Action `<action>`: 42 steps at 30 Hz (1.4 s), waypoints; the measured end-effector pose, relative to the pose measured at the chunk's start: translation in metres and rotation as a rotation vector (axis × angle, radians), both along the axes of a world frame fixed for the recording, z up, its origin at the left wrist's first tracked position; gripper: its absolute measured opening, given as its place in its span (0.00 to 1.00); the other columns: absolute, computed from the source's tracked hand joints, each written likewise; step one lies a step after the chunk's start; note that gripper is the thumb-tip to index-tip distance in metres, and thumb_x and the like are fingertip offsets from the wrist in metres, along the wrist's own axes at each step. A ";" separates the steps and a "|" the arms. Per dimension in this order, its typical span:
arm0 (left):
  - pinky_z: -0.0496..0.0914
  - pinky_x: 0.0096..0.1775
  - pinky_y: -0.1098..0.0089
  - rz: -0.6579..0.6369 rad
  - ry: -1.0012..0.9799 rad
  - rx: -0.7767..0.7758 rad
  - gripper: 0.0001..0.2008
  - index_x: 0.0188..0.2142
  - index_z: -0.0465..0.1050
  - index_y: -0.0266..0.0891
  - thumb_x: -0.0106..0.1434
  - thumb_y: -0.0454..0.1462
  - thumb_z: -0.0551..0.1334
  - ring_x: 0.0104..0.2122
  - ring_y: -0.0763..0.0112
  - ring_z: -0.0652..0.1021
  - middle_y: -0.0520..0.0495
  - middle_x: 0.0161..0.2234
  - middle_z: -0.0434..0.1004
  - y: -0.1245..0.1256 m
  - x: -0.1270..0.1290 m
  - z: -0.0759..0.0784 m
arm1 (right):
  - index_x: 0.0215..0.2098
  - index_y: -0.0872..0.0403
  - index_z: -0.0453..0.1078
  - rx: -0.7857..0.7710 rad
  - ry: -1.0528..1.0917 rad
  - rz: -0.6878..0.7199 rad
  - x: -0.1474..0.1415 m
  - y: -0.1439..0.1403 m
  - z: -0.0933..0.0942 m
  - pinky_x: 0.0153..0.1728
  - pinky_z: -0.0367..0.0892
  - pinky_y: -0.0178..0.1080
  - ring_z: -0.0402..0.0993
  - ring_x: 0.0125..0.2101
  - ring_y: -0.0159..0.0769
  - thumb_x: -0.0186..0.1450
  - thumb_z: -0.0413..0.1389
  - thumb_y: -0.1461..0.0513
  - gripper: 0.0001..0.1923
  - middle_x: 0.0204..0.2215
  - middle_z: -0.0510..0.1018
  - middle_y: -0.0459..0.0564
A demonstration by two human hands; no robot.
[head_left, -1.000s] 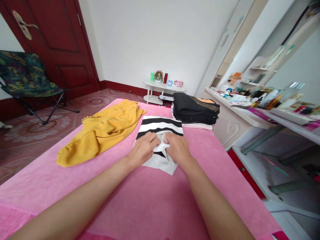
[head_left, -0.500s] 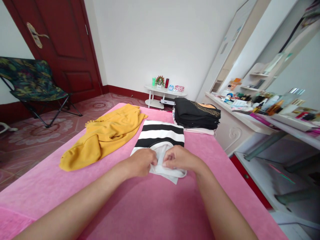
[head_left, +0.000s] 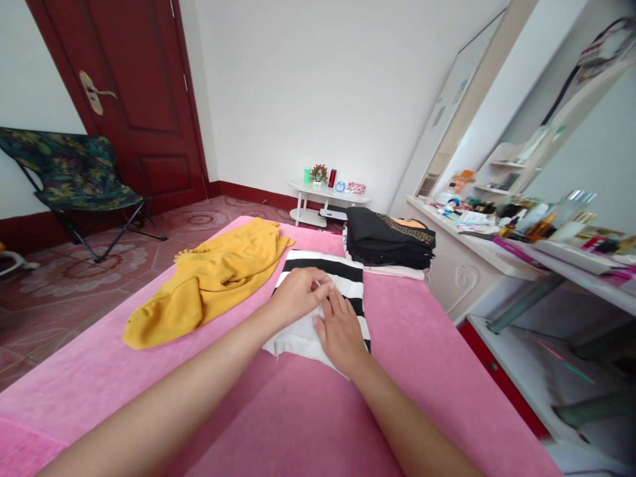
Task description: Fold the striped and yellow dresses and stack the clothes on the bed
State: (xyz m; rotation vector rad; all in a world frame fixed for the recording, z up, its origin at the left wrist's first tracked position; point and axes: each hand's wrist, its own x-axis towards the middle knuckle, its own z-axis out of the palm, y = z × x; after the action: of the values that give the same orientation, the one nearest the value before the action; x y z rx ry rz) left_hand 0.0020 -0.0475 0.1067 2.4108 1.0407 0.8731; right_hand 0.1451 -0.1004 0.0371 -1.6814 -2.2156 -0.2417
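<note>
A folded black-and-white striped shirt (head_left: pixel 299 346) lies in front of me on the pink bed cover (head_left: pixel 298 411). My left hand (head_left: pixel 299 293) is over its middle, thumb and finger pinched on a bit of the white cloth. Beside it, my right hand (head_left: pixel 344 331) rests on the shirt with the fingers stretched out, their tips close to the left hand. Both hands hide part of the stripes. To the left a yellow garment (head_left: pixel 213 275) is spread loosely, with wrinkles in it.
A stack of folded dark clothes (head_left: pixel 390 238) stands at the far right of the bed. Beyond are a small white table (head_left: pixel 328 193) and a camouflage folding chair (head_left: pixel 69 172). A dressing table (head_left: pixel 462 245) crowded with bottles runs along the right side.
Both hands have moved from the shirt's near edge to farther up it. The white neckline part is turned over away from me, and the right hand has opened flat.
</note>
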 end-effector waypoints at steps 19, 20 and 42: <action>0.47 0.61 0.52 0.284 0.296 0.030 0.26 0.63 0.51 0.52 0.67 0.51 0.39 0.64 0.62 0.49 0.50 0.65 0.46 0.036 0.014 -0.075 | 0.65 0.53 0.48 -0.194 0.304 -0.202 0.024 0.105 0.032 0.60 0.44 0.47 0.45 0.63 0.40 0.69 0.36 0.53 0.28 0.64 0.53 0.52; 0.46 0.61 0.52 0.289 0.291 0.004 0.27 0.63 0.50 0.52 0.67 0.52 0.38 0.64 0.62 0.49 0.51 0.65 0.46 0.037 0.013 -0.076 | 0.66 0.53 0.45 -0.251 0.276 -0.254 0.029 0.111 0.016 0.60 0.42 0.47 0.41 0.64 0.40 0.69 0.35 0.51 0.30 0.65 0.49 0.52; 0.69 0.40 0.62 0.651 0.256 -0.454 0.37 0.43 0.70 0.36 0.44 0.63 0.60 0.47 0.50 0.74 0.34 0.46 0.75 0.029 -0.050 -0.061 | 0.64 0.58 0.47 -0.200 0.490 -0.588 0.051 0.037 -0.001 0.47 0.61 0.50 0.65 0.52 0.55 0.56 0.52 0.43 0.46 0.55 0.66 0.64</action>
State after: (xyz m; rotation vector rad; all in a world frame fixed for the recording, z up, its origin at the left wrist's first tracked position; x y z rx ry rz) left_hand -0.0484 -0.0184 0.0461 1.8397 1.9412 0.4281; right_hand 0.1957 -0.0635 0.0356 -2.1844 -1.4001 0.2414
